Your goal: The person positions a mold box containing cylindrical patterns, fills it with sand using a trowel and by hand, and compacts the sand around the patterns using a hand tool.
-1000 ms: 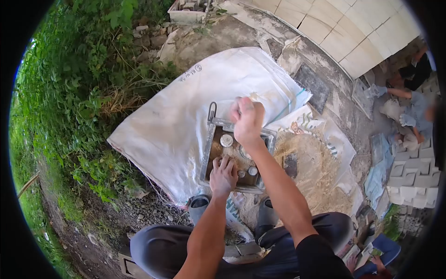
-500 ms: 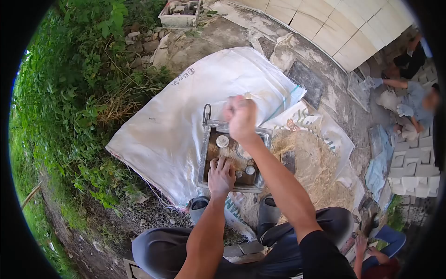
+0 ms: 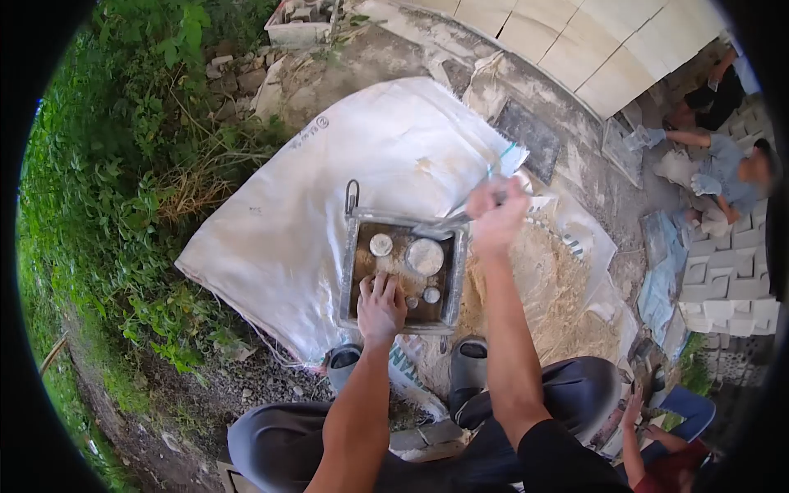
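Note:
Between my feet a rectangular metal mould (image 3: 346, 271) lies on a white woven sack (image 3: 279, 205). Inside it are a large round disc (image 3: 424, 257), a smaller round disc (image 3: 380, 245) and a couple of little round pieces (image 3: 431, 295) on a brown, dusty bottom. My left hand (image 3: 382, 308) reaches over the mould's near left part, fingers stretched out and touching the inside. My right hand (image 3: 498, 215), smeared by motion, is closed on a trowel (image 3: 437, 232); its grey blade lies across the mould's far right corner. The handle is hidden in the fist.
Sandy powder (image 3: 551, 283) covers a second sack at the right. A dark flat slab (image 3: 528, 140) lies beyond. Grey patterned blocks (image 3: 727, 271) and a person in a light blue shirt (image 3: 731, 172) are at the far right. Plants (image 3: 107, 205) fill the left; a white crate (image 3: 300, 33) stands at the back.
My right hand has swung right and a little nearer, from above the mould's far edge to beyond its right corner, uncovering the large disc. My left hand stays in the mould.

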`<state>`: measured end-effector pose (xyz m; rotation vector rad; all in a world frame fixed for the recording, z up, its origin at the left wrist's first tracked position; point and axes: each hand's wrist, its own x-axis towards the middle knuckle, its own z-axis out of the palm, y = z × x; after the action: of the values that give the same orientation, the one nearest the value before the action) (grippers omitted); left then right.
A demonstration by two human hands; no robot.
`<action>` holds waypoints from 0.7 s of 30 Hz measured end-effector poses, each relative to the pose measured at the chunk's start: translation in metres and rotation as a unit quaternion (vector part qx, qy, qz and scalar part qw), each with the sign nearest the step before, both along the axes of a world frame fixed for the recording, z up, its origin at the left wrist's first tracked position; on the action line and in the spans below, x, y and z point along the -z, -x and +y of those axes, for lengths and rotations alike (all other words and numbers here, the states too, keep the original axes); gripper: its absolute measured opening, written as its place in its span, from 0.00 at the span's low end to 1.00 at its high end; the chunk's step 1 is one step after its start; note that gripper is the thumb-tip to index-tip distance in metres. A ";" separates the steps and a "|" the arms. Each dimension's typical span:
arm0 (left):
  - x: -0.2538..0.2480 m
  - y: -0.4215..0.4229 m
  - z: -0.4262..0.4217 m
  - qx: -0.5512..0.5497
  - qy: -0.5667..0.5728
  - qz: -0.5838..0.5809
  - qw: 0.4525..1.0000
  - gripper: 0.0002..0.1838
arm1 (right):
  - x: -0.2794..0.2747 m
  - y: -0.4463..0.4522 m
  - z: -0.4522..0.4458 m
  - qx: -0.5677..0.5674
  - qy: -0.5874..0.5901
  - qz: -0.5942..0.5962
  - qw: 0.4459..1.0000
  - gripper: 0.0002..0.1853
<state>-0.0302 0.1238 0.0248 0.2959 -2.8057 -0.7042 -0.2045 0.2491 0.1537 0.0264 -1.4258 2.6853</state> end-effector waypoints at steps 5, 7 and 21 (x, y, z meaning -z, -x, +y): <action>0.004 0.001 -0.006 0.029 0.013 0.002 0.999 0.08 | 0.041 -0.024 0.014 0.051 0.017 0.162 0.985 0.18; 0.000 0.005 -0.004 0.027 0.020 0.002 0.999 0.08 | 0.008 -0.019 0.012 0.065 -0.038 0.113 0.991 0.19; 0.000 0.001 -0.002 0.019 0.008 -0.002 1.000 0.09 | 0.027 -0.034 -0.017 0.032 -0.131 0.186 0.973 0.30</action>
<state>-0.0316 0.1221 0.0247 0.2411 -2.8271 -0.6888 -0.1710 0.2317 0.1268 0.4690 -1.6023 2.2644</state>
